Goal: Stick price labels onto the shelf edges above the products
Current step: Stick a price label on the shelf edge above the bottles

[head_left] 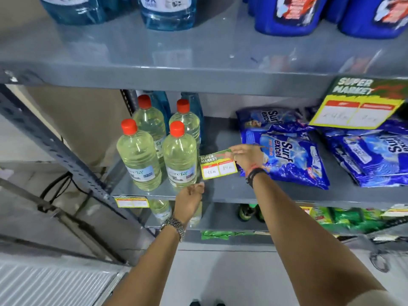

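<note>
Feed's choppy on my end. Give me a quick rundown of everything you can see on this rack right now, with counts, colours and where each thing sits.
Red-capped bottles: four, pale yellow liquid, middle shelf left.
Detergent packs: several, blue, middle shelf right.
Blue bottles: several, clear and opaque, top shelf.
Hung label: one, green and yellow, upper shelf edge, right.
Stuck label: one, yellow, middle shelf edge, left.
Green packs: several, bottom shelf.
Held label: one, green and yellow, in right hand.
Right hand: pinching the held label.
Left hand: empty, at the middle shelf edge.
</note>
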Demonstrator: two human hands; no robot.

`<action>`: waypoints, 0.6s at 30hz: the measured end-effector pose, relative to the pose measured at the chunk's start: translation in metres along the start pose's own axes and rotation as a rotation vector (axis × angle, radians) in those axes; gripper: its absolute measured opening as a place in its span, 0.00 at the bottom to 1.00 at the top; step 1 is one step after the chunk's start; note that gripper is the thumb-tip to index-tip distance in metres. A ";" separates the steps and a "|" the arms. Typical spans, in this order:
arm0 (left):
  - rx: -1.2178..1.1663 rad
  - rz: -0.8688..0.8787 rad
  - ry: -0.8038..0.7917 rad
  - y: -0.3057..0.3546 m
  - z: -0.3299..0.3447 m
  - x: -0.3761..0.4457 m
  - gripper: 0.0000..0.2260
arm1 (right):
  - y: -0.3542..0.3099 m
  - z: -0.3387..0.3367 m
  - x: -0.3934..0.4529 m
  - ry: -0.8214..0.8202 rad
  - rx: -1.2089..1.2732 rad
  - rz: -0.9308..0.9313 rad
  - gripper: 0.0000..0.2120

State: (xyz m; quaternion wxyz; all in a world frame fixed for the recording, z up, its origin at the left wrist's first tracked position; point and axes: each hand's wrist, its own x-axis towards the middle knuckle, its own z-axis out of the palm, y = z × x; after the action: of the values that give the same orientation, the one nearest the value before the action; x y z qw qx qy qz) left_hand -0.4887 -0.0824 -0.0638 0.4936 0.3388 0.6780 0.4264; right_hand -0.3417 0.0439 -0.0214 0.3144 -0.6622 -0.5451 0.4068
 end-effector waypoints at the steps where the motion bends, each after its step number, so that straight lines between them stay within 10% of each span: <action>1: -0.034 -0.005 -0.026 0.006 0.004 -0.004 0.10 | -0.001 -0.010 -0.004 0.001 0.082 0.022 0.08; 18: -0.334 0.263 -0.114 0.091 0.047 -0.020 0.11 | -0.016 -0.119 -0.058 -0.068 0.455 -0.009 0.11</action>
State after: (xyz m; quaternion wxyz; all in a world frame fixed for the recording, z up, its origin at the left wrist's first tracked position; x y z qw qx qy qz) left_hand -0.4344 -0.0518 0.0199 0.5203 0.3615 0.5190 0.5737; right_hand -0.2490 -0.0068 0.0595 0.4390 -0.5578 -0.4524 0.5399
